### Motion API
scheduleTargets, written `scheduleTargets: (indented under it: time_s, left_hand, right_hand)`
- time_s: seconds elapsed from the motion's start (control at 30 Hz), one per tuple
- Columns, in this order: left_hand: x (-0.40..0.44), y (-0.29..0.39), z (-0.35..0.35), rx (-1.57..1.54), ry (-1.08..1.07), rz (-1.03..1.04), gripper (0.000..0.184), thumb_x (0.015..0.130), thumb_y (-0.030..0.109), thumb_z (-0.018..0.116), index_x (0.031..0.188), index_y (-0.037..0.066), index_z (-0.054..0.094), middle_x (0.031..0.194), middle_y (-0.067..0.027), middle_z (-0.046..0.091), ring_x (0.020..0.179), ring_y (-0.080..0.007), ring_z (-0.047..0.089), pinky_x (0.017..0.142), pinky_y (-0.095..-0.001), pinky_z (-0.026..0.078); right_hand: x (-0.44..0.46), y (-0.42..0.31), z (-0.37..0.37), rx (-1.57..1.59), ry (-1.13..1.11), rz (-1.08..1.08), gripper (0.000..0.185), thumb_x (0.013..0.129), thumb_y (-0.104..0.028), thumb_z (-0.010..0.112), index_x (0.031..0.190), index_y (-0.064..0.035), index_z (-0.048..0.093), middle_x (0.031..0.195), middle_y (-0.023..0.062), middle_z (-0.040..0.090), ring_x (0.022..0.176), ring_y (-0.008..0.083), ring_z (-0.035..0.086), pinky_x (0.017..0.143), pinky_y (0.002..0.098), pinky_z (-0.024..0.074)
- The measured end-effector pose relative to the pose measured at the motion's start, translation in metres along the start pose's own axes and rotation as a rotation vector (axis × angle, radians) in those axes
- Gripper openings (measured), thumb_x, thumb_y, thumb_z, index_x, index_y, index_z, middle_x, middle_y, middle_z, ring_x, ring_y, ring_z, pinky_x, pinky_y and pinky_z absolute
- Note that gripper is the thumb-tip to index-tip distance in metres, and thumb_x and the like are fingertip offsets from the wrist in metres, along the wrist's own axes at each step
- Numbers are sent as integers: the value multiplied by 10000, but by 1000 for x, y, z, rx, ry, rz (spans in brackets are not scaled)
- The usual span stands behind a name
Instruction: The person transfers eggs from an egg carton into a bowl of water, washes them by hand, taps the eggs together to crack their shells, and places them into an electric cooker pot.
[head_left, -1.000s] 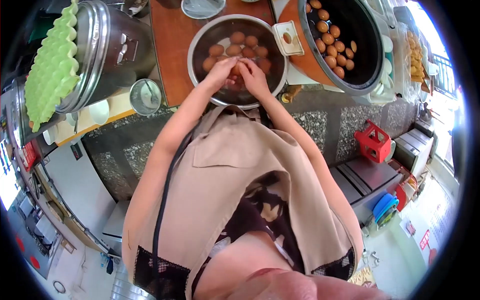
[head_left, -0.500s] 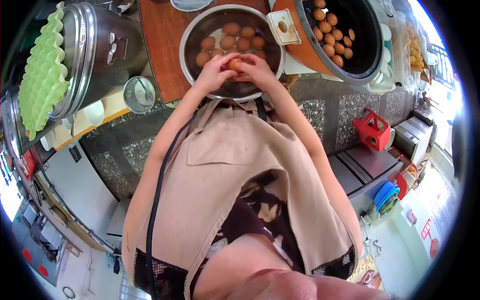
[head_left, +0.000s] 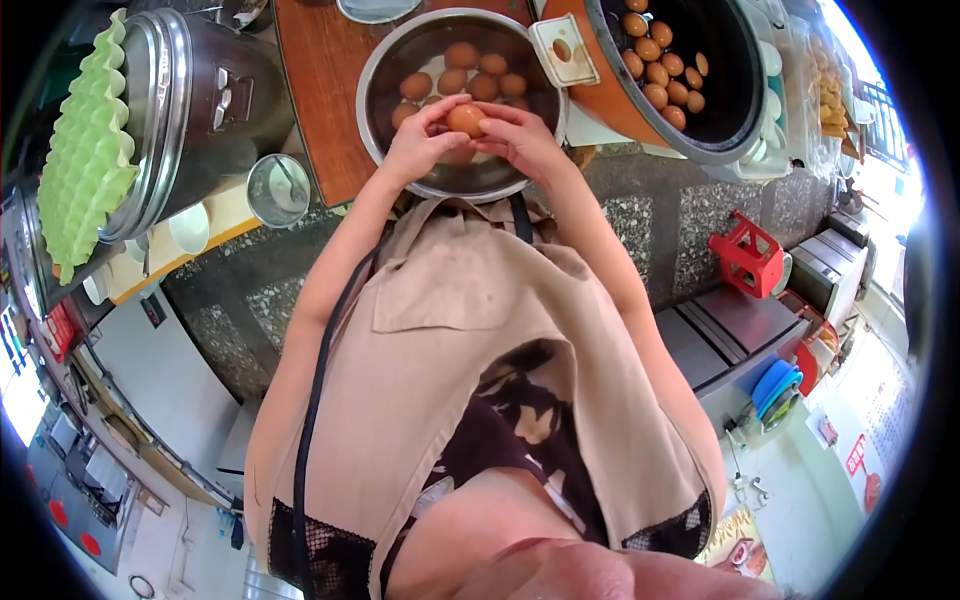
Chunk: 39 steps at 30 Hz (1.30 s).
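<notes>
A brown egg point(head_left: 465, 120) is held between the fingertips of both hands, over a steel bowl point(head_left: 371, 130). My left hand point(head_left: 418, 143) grips its left side with thumb and fingers. On the other side, my right hand point(head_left: 524, 140) touches it with thumb and fingertips, fingers bent. Several more brown eggs point(head_left: 461, 55) lie in the bowl, in what looks like water; the hands partly hide some of them.
Right of the bowl, an orange pot point(head_left: 607, 85) with a dark inside holds several brown eggs point(head_left: 661, 75). A wooden board point(head_left: 325, 100) lies under the bowl. At left are a green egg tray point(head_left: 85, 160), a large steel pot point(head_left: 215, 90) and a clear container point(head_left: 278, 190). A red stool point(head_left: 745, 255) stands at right.
The egg has come up slightly and shows more fully between the fingers. My fingers have spread a little, and the hands stay over the bowl.
</notes>
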<state>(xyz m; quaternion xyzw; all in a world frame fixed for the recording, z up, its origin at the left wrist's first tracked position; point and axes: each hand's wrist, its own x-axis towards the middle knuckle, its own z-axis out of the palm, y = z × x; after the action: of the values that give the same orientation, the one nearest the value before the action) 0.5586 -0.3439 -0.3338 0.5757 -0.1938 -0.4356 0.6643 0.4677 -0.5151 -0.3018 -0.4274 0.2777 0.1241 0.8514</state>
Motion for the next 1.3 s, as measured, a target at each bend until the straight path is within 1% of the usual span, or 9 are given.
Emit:
scheduleTargets:
  time_s: [0.1, 0.17, 0.3, 0.43, 0.67, 0.73, 1.07, 1.2, 1.3]
  left_hand:
    - [-1, -2, 3, 202, 13, 70, 513, 794, -30, 607, 1289, 53, 501, 1115, -59, 552, 1013, -143, 568, 852, -263, 481]
    - [-1, 2, 5, 857, 36, 260, 516, 797, -41, 603, 1293, 47, 494, 1122, -58, 547, 1016, -133, 565, 853, -256, 484]
    - [-4, 3, 6, -29, 55, 55, 547, 713, -29, 648, 1231, 130, 571, 986, -111, 524, 886, -248, 579, 814, -301, 485]
    - [-7, 11, 10, 674, 63, 401, 550, 696, -59, 622, 1215, 117, 576, 997, -120, 529, 928, -265, 558, 835, -304, 476]
    - [-11, 23, 10, 114, 43, 149, 535, 693, -111, 591, 1191, 83, 584, 1065, -128, 538, 1012, -286, 552, 888, -322, 458]
    - [-8, 25, 11, 708, -6, 397, 544, 699, -130, 587, 1205, 69, 571, 1119, -113, 524, 1041, -255, 560, 893, -312, 476]
    - [-14, 27, 16, 238, 59, 270, 574, 697, -32, 684, 1244, 37, 523, 1087, -116, 524, 1025, -235, 563, 861, -297, 499]
    - [-9, 29, 11, 704, 56, 434, 569, 691, -11, 708, 1230, 20, 528, 1107, -139, 526, 1020, -260, 565, 847, -303, 499]
    - [-11, 35, 12, 668, 145, 440, 536, 694, -9, 705, 1206, 23, 551, 1110, -139, 541, 1017, -275, 565, 849, -312, 491]
  right_hand:
    - [1, 4, 6, -123, 92, -32, 355, 857, -132, 621, 1178, 7, 559, 1103, 136, 606, 892, 178, 638, 738, 267, 554]
    - [8, 11, 9, -262, 121, -86, 355, 855, -123, 619, 1178, 11, 559, 1103, 141, 608, 891, 183, 641, 740, 267, 553]
    - [-4, -1, 6, -166, 61, -64, 361, 850, -110, 618, 1185, 9, 559, 1091, 128, 615, 884, 175, 641, 729, 267, 547]
    - [0, 5, 12, -162, 78, -27, 395, 862, -89, 595, 1237, 8, 517, 1118, 128, 606, 941, 181, 630, 753, 294, 557]
    - [-10, -6, 6, 52, -54, -20, 325, 840, -84, 618, 1142, 4, 539, 1112, 108, 593, 982, 173, 603, 784, 280, 536]
    - [-7, -8, 16, -194, 89, -21, 406, 847, -69, 614, 1229, 19, 510, 1159, 138, 577, 1010, 195, 601, 822, 303, 540]
    - [-20, -13, 10, -15, -47, -28, 420, 827, -43, 628, 1223, 33, 510, 1167, 133, 569, 1043, 197, 583, 840, 295, 526]
    - [9, 11, 26, -402, 153, -290, 319, 807, -41, 655, 1075, 8, 489, 1061, 81, 596, 957, 139, 580, 774, 261, 505]
    - [-3, -7, 28, -147, 78, -159, 330, 818, -41, 648, 1109, 15, 503, 1071, 91, 596, 958, 144, 585, 767, 272, 518]
